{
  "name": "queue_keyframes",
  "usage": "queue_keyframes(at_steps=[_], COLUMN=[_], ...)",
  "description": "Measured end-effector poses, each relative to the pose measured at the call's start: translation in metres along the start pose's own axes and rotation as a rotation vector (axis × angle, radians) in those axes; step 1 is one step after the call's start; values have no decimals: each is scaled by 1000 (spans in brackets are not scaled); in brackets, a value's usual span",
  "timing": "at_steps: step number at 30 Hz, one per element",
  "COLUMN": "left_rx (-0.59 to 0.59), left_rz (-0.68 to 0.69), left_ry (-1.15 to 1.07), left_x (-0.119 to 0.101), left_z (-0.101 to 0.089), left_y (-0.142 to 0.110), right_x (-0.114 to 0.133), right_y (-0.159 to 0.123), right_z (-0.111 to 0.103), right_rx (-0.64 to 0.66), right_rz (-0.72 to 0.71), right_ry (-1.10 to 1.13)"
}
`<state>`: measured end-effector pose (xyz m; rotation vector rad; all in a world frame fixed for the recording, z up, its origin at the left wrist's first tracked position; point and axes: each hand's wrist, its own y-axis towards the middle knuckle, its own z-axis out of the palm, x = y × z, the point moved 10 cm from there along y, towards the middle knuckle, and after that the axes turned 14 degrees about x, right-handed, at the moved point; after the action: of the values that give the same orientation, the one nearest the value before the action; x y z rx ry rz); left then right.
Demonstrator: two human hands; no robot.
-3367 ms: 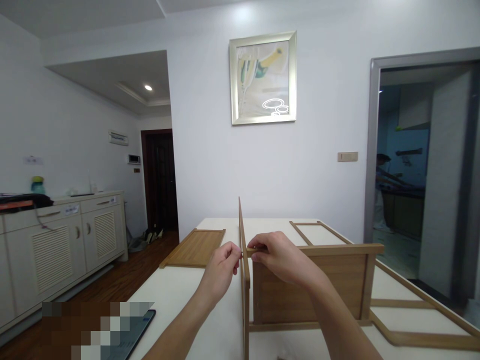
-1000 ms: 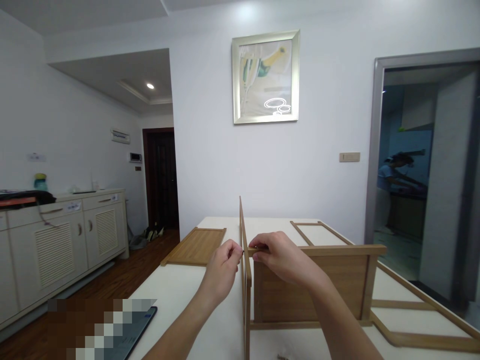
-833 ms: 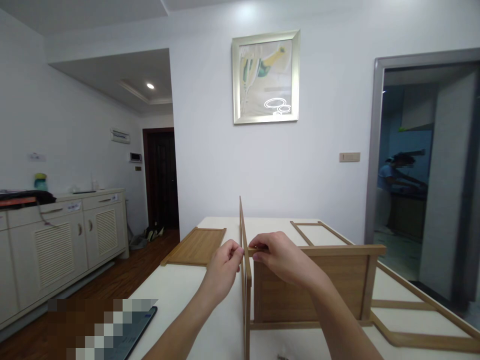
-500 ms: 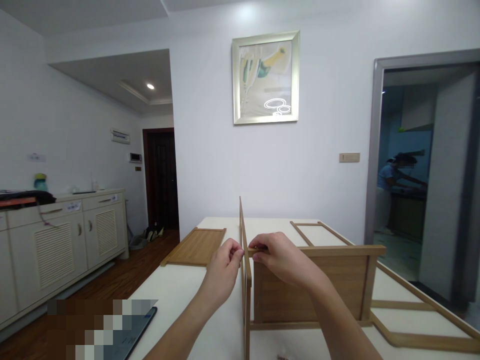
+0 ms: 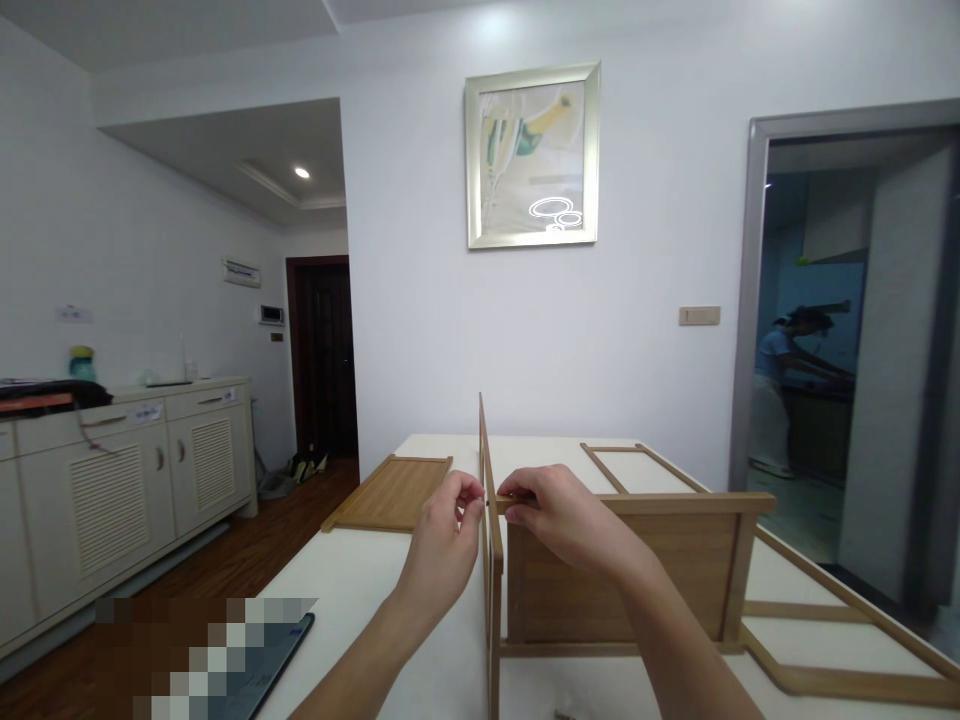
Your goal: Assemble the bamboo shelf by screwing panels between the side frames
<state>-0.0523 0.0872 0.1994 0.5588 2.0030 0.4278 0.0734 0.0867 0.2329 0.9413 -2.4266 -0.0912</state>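
Two brown wooden parts stand on the white table [image 5: 450, 645]: a narrow upright frame [image 5: 496, 570] between my hands, and a wide, rail-edged panel [image 5: 585, 590] on edge below my right hand [image 5: 551, 505], partly covered by that forearm. To the right hand's right I see a flat frame [image 5: 877, 683] with crossbars; beyond and left of my left hand [image 5: 446, 525], a grooved board [image 5: 397, 492]; nearer me, a dark tablet [image 5: 274, 660]. My right thumb and fingers clamp the panel's top rail. My left fingertips curl close together beside the upright frame; I cannot tell whether they pinch anything.
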Motion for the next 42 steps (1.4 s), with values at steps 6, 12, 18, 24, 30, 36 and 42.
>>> queue_keyframes(at_steps=[6, 12, 18, 24, 30, 36, 42], left_rx=[40, 125, 151, 97, 43, 68, 123], left_rz=[-91, -121, -126, -116, -25, -101, -118], left_ry=[-15, -50, -179, -41, 85, -25, 9], left_x=[9, 22, 28, 23, 4, 14, 13], left_z=[0, 11, 17, 12, 7, 6, 13], left_y=[2, 5, 8, 5, 1, 2, 2], right_x=[0, 2, 1, 3, 3, 2, 1], right_y=[0, 0, 0, 0, 0, 0, 0], right_z=[1, 0, 1, 1, 0, 0, 1], right_rx=[6, 3, 5, 3, -6, 4, 0], right_rz=[-1, 5, 10, 4, -1, -2, 4], right_ry=[12, -5, -5, -16, -27, -3, -2])
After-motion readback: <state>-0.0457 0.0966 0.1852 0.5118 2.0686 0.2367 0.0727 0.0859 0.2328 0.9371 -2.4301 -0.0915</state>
